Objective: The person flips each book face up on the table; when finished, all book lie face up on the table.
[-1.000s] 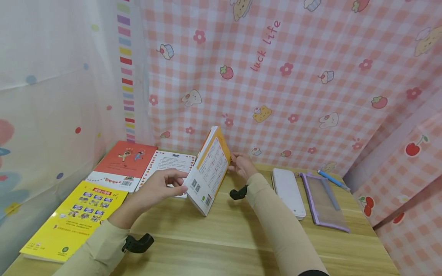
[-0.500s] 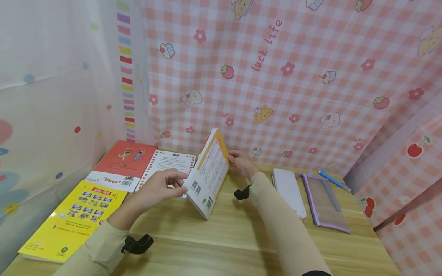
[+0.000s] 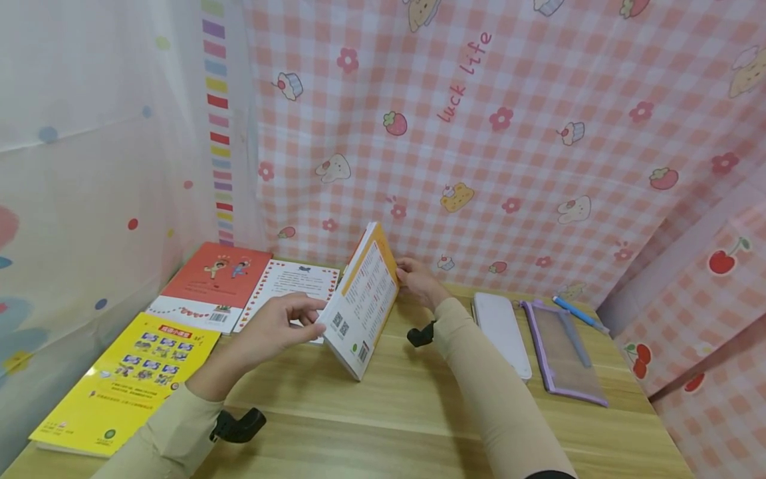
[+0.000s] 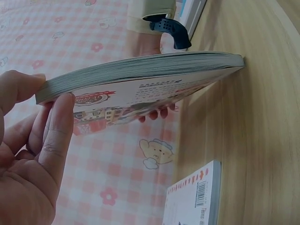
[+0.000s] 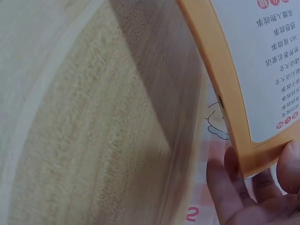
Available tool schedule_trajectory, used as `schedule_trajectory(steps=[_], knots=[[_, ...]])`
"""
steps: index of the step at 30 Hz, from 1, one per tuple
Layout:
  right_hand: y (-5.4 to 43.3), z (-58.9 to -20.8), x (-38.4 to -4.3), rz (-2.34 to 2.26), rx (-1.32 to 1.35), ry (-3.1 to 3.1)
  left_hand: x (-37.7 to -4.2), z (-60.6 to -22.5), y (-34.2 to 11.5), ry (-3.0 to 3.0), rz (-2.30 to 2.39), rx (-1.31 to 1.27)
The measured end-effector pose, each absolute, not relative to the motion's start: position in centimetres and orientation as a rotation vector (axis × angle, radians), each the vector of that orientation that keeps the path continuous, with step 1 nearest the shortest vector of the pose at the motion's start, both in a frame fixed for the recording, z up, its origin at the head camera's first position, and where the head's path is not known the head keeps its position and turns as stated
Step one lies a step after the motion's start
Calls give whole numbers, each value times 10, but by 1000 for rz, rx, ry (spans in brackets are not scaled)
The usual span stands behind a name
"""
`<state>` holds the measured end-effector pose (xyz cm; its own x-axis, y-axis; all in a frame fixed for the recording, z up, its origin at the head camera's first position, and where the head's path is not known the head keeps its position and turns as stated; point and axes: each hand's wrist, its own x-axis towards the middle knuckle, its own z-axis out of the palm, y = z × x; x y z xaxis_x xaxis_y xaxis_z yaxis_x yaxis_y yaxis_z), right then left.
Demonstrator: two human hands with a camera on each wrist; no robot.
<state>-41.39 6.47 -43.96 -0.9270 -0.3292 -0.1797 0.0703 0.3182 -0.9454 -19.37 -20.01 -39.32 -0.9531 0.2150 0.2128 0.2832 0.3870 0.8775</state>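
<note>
A thick paperback book (image 3: 362, 299) with an orange and white back cover stands tilted on its edge over the wooden table. My left hand (image 3: 275, 329) pinches its near left corner between thumb and fingers, as the left wrist view shows at the page edges (image 4: 140, 70). At the far right side, my right hand (image 3: 421, 285) grips the spine corner; in the right wrist view the thumb (image 5: 289, 164) lies on the orange border and the fingers reach behind. Just left of the held book lies a white book (image 3: 293, 283) with a heart border, partly hidden by the left hand.
A red and white book (image 3: 218, 283) and a yellow book (image 3: 128, 386) lie on the table (image 3: 359, 426) at left. To the right are a white pencil case (image 3: 501, 332), a purple-edged mesh pouch (image 3: 565, 352) and a blue pen (image 3: 579, 314). A checked curtain (image 3: 455, 133) hangs behind.
The held book has tilted and dropped very slightly. My right hand has shifted a little up and right along its edge; the left hand keeps its pinch.
</note>
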Motion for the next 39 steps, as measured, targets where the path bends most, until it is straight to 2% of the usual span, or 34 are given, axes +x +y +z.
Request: schedule_trajectory(steps=[15,39], knots=[[64,-429,-411,-1579,-333,2389,-194,-394,-201,-2536,-1621,-493],[54,-415,-404,-1731,-233,2283,-190,-392,-202,-2576,-1640,-463]])
